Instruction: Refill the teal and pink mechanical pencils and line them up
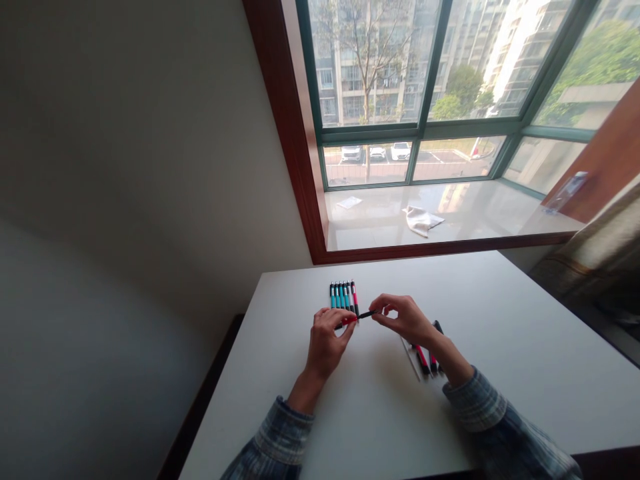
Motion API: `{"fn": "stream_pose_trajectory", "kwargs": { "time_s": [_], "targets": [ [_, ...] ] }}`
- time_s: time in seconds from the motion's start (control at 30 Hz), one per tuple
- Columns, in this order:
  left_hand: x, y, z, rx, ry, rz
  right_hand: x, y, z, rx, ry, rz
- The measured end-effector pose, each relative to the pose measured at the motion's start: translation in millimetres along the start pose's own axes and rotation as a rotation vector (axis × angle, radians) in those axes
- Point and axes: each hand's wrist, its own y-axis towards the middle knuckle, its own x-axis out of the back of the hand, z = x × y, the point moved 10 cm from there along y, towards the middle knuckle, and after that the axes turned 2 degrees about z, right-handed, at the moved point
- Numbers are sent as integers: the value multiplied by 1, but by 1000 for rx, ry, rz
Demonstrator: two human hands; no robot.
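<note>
My left hand (324, 339) pinches a red pen barrel (349, 320) above the white table. A slim black pen part (367, 314) lies in line with the barrel's right end, and my right hand (404, 317) grips its far end between thumb and fingers. I cannot tell whether the two pieces are joined. Just beyond my left hand, several pens (341, 293) stand side by side in a row, mostly turquoise, with a red one at the right. Under my right wrist are red-and-black pen pieces (423, 359) and a thin light rod (411, 360), partly hidden by the forearm.
The white table (250, 400) reaches to the window ledge, framed by a dark red wooden edge (400, 250). A crumpled white cloth (423, 220) and a flat white piece (349, 202) lie on the ledge. A wall rises at left; a curtain (590, 247) hangs at right.
</note>
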Motion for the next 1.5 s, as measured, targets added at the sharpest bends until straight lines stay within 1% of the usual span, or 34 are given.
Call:
{"fn": "stream_pose_trajectory", "kwargs": {
  "time_s": [0.1,0.23,0.43,0.5,0.63,1.07,1.33,1.5],
  "targets": [
    [1,0,-1,-2,-3,0,0,0,-3,-9,9,-22],
    [3,1,-3,-4,-3,-5,-4,0,-6,-34,-7,-3],
    [0,0,-9,-36,29,21,-3,0,-7,-89,-221,5],
    [0,0,-7,-23,28,18,-3,-1,-6,-88,-209,18],
    [2,0,-3,-6,21,-5,-2,-1,-3,-42,-108,30],
    [-2,-1,-4,-19,40,27,-10,-1,4,-2,-203,35],
    [-2,0,-8,-8,37,60,-11,-2,5,-29,-199,32],
    [-2,0,-8,-9,37,61,-12,-2,-1,-81,-154,37]
  ]
}}
